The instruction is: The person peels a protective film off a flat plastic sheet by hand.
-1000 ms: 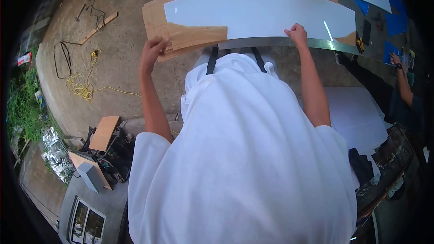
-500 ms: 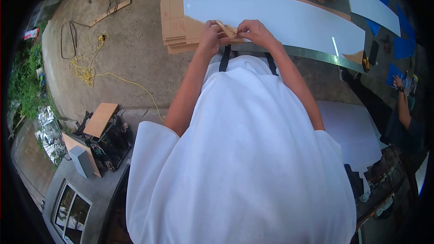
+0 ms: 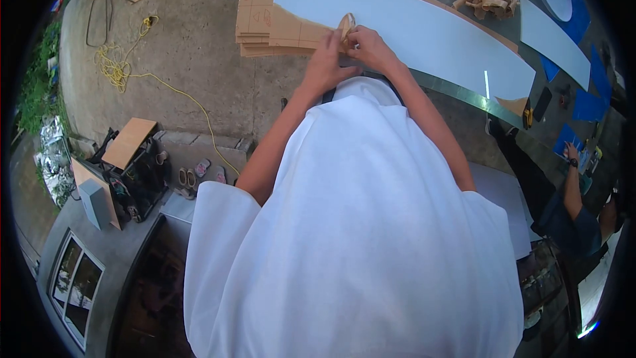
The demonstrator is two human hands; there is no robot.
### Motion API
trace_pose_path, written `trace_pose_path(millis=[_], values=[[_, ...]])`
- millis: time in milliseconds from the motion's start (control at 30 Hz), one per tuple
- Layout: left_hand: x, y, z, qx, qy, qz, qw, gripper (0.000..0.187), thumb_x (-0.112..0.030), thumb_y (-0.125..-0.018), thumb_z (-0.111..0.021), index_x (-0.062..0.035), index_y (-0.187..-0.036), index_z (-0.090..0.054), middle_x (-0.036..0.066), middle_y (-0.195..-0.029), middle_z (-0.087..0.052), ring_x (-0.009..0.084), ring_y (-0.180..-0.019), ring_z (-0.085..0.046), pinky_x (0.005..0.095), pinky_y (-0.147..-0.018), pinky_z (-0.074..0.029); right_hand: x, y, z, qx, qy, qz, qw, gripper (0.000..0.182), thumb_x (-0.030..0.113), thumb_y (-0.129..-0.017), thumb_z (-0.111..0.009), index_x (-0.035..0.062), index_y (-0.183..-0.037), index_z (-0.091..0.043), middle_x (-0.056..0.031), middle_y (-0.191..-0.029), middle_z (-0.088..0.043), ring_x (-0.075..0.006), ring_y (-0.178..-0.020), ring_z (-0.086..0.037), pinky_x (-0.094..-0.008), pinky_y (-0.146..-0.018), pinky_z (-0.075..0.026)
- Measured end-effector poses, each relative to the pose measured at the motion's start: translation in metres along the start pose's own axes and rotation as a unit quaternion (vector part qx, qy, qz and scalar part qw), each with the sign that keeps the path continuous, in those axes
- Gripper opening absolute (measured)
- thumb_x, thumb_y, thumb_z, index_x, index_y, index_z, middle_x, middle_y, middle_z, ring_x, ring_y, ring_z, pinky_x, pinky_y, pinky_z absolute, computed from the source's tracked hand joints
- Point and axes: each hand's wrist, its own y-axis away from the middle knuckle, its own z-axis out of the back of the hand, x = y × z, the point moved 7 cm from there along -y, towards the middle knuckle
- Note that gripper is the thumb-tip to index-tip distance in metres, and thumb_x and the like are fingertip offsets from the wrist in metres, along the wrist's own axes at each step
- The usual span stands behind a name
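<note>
A long white panel (image 3: 411,30) with a curved far edge lies in front of me. Brown paper (image 3: 301,30) still covers its near left corner, and a curled flap of brown paper (image 3: 347,22) stands up between my hands. My right hand (image 3: 374,51) pinches that flap near its base. On the flap's left side, my left hand (image 3: 323,66) has its fingertips against the paper, its thumb stretched away from them. Under the white panel are several brown-covered pieces (image 3: 255,20). A shiny metal edge (image 3: 457,91) runs along the near side.
Crumpled brown paper (image 3: 489,1) and another white panel (image 3: 553,41) lie at the right, near blue sheets (image 3: 588,106). A person in dark clothing (image 3: 566,225) works there. Yellow cord (image 3: 114,69) lies on the concrete at left; sandals (image 3: 187,178) sit below it.
The paper flap has gone from lying sideways to standing upright. My left thumb has moved away from its fingers, while my right hand stays on the paper. The whole view has shifted slightly.
</note>
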Motion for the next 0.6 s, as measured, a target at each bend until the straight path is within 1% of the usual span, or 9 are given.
trace_pose_path(millis=[167, 233, 333, 367, 400, 433, 500, 533, 600], values=[[0.018, -0.012, -0.034, 0.131, 0.042, 0.092, 0.986, 0.051, -0.018, -0.077, -0.069, -0.0017, -0.122, -0.050, 0.019, -0.106, -0.061, 0.0376, -0.096, -0.060, 0.0452, -0.078, -0.049, -0.013, 0.008, -0.005, 0.018, -0.072, -0.029, 0.997, 0.028, 0.009, -0.075, -0.066, -0.0005, -0.101, -0.063, -0.0169, -0.099, -0.061, -0.0302, -0.094, -0.063, -0.0364, -0.083, -0.050], [0.024, -0.024, -0.038, 0.140, 0.025, 0.100, 0.985, 0.045, -0.018, -0.080, -0.067, 0.0004, -0.118, -0.051, 0.020, -0.103, -0.061, 0.0401, -0.092, -0.060, 0.0460, -0.078, -0.049, -0.024, 0.013, 0.000, -0.044, -0.278, -0.068, 0.957, 0.042, 0.008, -0.075, -0.066, 0.0035, -0.116, -0.058, -0.0156, -0.109, -0.062, -0.0297, -0.099, -0.064, -0.0363, -0.088, -0.050], [0.038, -0.028, -0.049, 0.158, 0.092, 0.169, 0.969, 0.027, -0.014, -0.084, -0.062, 0.0024, -0.104, -0.055, 0.017, -0.093, -0.063, 0.0345, -0.081, -0.065, 0.0416, -0.070, -0.052, -0.039, 0.029, 0.020, -0.176, -0.291, -0.128, 0.932, 0.058, 0.011, -0.076, -0.068, 0.0118, -0.131, -0.050, -0.0153, -0.122, -0.056, -0.0309, -0.107, -0.060, -0.0381, -0.094, -0.047], [0.054, -0.023, -0.059, 0.134, 0.269, 0.249, 0.921, 0.022, -0.012, -0.085, -0.062, 0.0011, -0.101, -0.055, 0.015, -0.089, -0.063, 0.0297, -0.080, -0.066, 0.0378, -0.070, -0.053, -0.046, 0.030, 0.021, -0.179, -0.293, -0.128, 0.930, 0.058, 0.011, -0.076, -0.068, 0.0118, -0.131, -0.050, -0.0153, -0.122, -0.056, -0.0309, -0.107, -0.060, -0.0381, -0.094, -0.047], [0.069, -0.015, -0.069, 0.106, 0.434, 0.320, 0.835, 0.017, -0.011, -0.086, -0.062, -0.0001, -0.099, -0.056, 0.014, -0.086, -0.063, 0.0249, -0.078, -0.066, 0.0339, -0.069, -0.055, -0.045, 0.029, 0.027, -0.186, -0.154, -0.081, 0.967, 0.061, 0.014, -0.076, -0.070, 0.0161, -0.134, -0.049, -0.0151, -0.129, -0.052, -0.0331, -0.115, -0.053, -0.0412, -0.098, -0.044], [0.073, -0.013, -0.067, 0.112, 0.431, 0.319, 0.837, 0.017, -0.011, -0.086, -0.062, -0.0001, -0.099, -0.056, 0.014, -0.086, -0.063, 0.0249, -0.078, -0.066, 0.0339, -0.069, -0.055, -0.040, 0.028, 0.028, -0.189, -0.011, -0.036, 0.981, 0.065, 0.016, -0.076, -0.071, 0.0205, -0.136, -0.047, -0.0149, -0.135, -0.047, -0.0352, -0.124, -0.046, -0.0444, -0.101, -0.040], [0.087, -0.003, -0.067, 0.034, 0.515, 0.402, 0.756, 0.018, -0.010, -0.088, -0.062, 0.0003, -0.098, -0.052, 0.012, -0.090, -0.060, 0.0201, -0.077, -0.065, 0.0291, -0.071, -0.056, -0.045, 0.028, 0.017, -0.178, 0.079, -0.023, 0.981, 0.067, 0.019, -0.076, -0.072, 0.0262, -0.137, -0.046, -0.0134, -0.140, -0.042, -0.0375, -0.129, -0.038, -0.0485, -0.102, -0.038], [0.083, -0.005, -0.067, 0.040, 0.514, 0.401, 0.757, 0.018, -0.010, -0.088, -0.062, 0.0003, -0.098, -0.052, 0.012, -0.090, -0.060, 0.0201, -0.077, -0.065, 0.0291, -0.071, -0.056, -0.041, 0.027, 0.010, -0.160, 0.172, -0.006, 0.972, 0.068, 0.022, -0.076, -0.073, 0.0320, -0.137, -0.045, -0.0120, -0.145, -0.036, -0.0399, -0.134, -0.029, -0.0526, -0.103, -0.036], [0.079, -0.015, -0.051, -0.009, 0.375, 0.345, 0.861, 0.029, -0.009, -0.082, -0.067, 0.0018, -0.101, -0.048, 0.014, -0.086, -0.060, 0.0224, -0.072, -0.065, 0.0344, -0.061, -0.053, -0.037, 0.028, 0.002, -0.176, 0.207, 0.013, 0.962, 0.066, 0.023, -0.077, -0.072, 0.0320, -0.136, -0.047, -0.0096, -0.146, -0.036, -0.0417, -0.134, -0.026, -0.0546, -0.102, -0.035]])
